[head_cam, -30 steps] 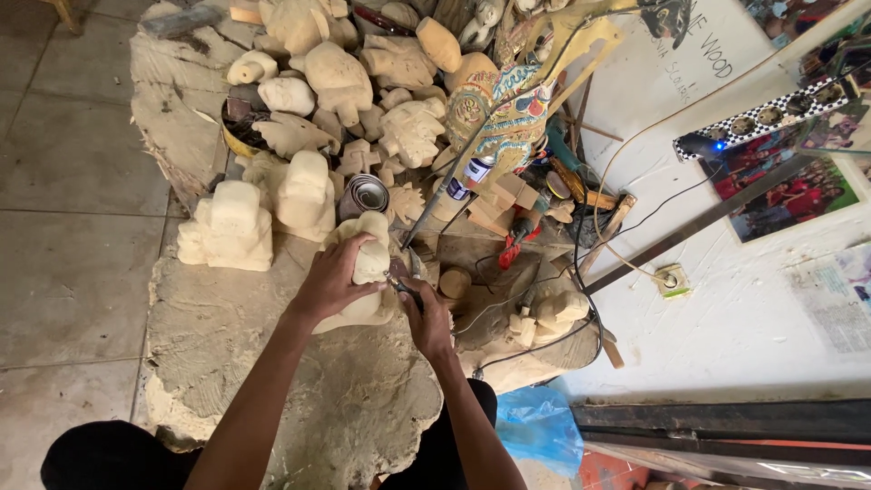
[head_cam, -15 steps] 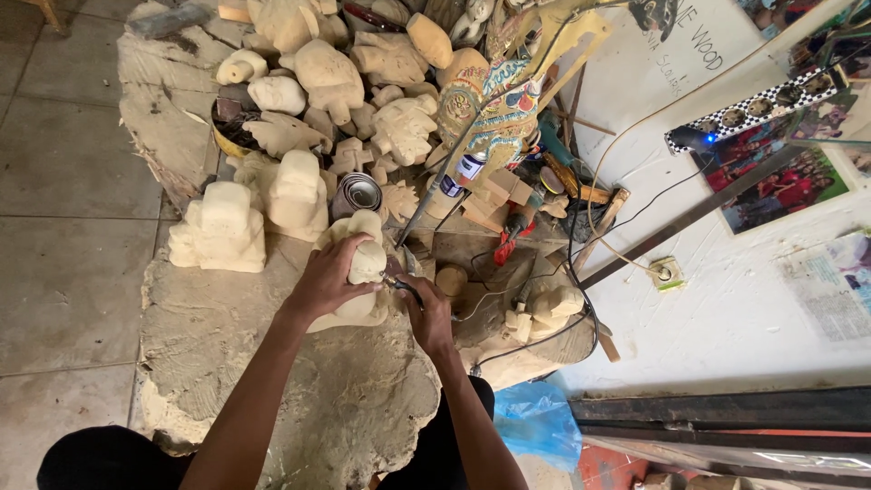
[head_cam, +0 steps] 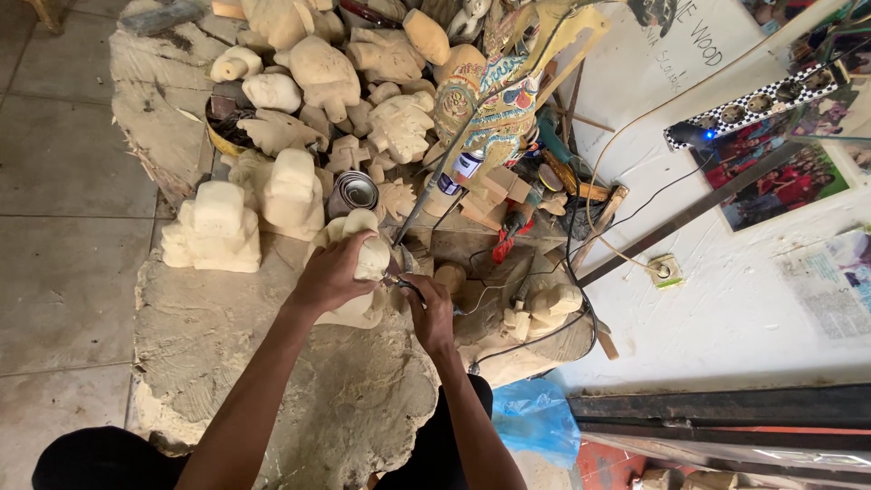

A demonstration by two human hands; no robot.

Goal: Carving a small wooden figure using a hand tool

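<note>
My left hand (head_cam: 334, 270) grips a pale unpainted wooden carving (head_cam: 363, 263) that rests on a large rough stump-like work slab (head_cam: 272, 363). My right hand (head_cam: 428, 308) is closed around a thin dark tool (head_cam: 406, 286) whose tip touches the carving's right side. Both forearms reach up from the bottom of the view. The carving's lower part is partly hidden by my left hand.
Several pale blocky wooden carvings (head_cam: 218, 227) crowd the slab's far side, with a painted colourful figure (head_cam: 494, 109) and a small can (head_cam: 352, 192). Cables and a wall socket (head_cam: 664, 269) lie right. A blue plastic bag (head_cam: 535, 417) sits beside my right elbow. Tiled floor (head_cam: 63, 181) lies left.
The view has shifted slightly; both hands stay on the carving, with the right hand's tool working at the same spot.
</note>
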